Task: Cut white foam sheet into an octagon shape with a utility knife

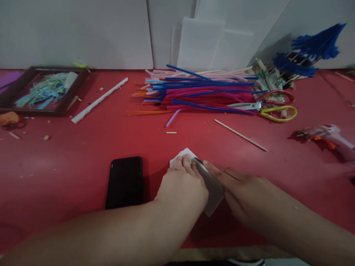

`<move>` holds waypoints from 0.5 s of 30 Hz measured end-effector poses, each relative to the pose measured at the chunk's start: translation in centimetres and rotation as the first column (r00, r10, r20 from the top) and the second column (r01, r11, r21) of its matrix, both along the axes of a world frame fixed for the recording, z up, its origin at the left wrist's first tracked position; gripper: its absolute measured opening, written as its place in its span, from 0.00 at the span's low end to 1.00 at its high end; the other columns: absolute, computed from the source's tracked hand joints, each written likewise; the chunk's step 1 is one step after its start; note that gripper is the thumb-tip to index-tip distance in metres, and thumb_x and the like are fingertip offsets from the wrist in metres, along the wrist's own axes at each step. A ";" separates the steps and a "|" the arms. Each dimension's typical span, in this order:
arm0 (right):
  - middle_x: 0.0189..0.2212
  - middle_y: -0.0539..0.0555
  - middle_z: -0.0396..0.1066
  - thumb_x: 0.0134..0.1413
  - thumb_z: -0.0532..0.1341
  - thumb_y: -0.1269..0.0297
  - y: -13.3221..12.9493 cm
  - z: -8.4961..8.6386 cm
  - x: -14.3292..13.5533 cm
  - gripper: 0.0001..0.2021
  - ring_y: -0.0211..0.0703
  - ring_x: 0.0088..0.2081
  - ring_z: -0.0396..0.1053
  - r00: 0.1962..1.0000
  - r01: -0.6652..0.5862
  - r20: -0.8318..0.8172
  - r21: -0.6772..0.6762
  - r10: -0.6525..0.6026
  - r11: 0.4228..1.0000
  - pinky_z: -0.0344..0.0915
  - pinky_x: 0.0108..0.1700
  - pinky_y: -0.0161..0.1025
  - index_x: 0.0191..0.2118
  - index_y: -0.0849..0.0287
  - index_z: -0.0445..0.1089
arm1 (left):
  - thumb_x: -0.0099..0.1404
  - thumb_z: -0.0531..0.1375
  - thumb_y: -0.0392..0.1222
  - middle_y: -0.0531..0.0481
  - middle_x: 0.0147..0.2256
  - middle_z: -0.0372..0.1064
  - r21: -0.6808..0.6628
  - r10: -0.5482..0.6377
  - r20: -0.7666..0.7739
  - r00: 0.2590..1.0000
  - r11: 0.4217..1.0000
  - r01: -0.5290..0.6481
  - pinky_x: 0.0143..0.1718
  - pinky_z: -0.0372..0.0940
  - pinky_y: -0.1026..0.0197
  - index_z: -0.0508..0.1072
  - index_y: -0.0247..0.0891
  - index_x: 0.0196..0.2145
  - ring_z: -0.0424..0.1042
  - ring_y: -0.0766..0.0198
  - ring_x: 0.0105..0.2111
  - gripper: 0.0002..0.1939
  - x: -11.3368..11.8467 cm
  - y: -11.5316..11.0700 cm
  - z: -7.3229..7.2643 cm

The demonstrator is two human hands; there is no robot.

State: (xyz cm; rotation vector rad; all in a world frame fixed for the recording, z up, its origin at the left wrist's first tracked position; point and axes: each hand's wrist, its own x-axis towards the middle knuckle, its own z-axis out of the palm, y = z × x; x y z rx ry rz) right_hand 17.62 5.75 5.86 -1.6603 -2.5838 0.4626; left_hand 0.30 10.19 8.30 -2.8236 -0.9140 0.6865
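A white piece of paper point(213, 190), seemingly folded, lies at a slant on the red table between my hands. My left hand point(184, 184) presses on it with bent fingers, the fingertips near its far end. From the right, my right hand point(241, 188) reaches over the paper's edge with its index finger stretched forward. A slim dark tool point(198, 161) shows just beyond that fingertip, lying against the paper. Most of this tool is hidden under the right hand, so its kind cannot be made out.
A black phone point(124, 183) lies left of my hands. Behind are a wooden stick point(240, 135), a heap of coloured pipe cleaners point(199, 90) and scissors point(257, 106). At right rests a glue gun point(327, 135); at left, a brown frame point(59, 107) and a rolled white strip point(100, 99).
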 end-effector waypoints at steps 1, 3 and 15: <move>0.41 0.60 0.78 0.53 0.50 0.77 -0.1 0.0 0.1 0.33 0.43 0.30 0.77 1.000 -0.002 0.001 0.003 0.002 1.000 0.74 0.35 0.41 0.66 0.58 0.59 | 0.64 0.53 0.26 0.24 0.56 0.64 0.003 -0.004 -0.002 1.000 1.000 0.004 0.37 0.74 0.53 0.65 0.21 0.60 0.71 0.41 0.53 0.26 0.0 0.0 -0.1; 0.42 0.60 0.78 0.52 0.50 0.77 -0.3 0.0 0.2 0.34 0.44 0.31 0.77 1.000 -0.008 0.000 0.016 0.008 1.000 0.74 0.35 0.41 0.66 0.58 0.59 | 0.63 0.54 0.26 0.24 0.56 0.65 0.017 -0.017 -0.001 1.000 1.000 0.017 0.37 0.74 0.53 0.64 0.22 0.60 0.71 0.40 0.53 0.27 -0.1 0.0 -0.2; 0.43 0.60 0.77 0.47 0.51 0.79 -0.1 0.5 0.7 0.37 0.43 0.27 0.75 0.991 -0.098 0.101 0.059 0.092 0.993 0.72 0.30 0.40 0.66 0.59 0.58 | 0.63 0.57 0.27 0.25 0.58 0.62 -0.005 0.071 0.077 0.995 0.997 -0.070 0.38 0.74 0.52 0.65 0.26 0.61 0.70 0.39 0.54 0.27 -0.1 -0.3 -0.4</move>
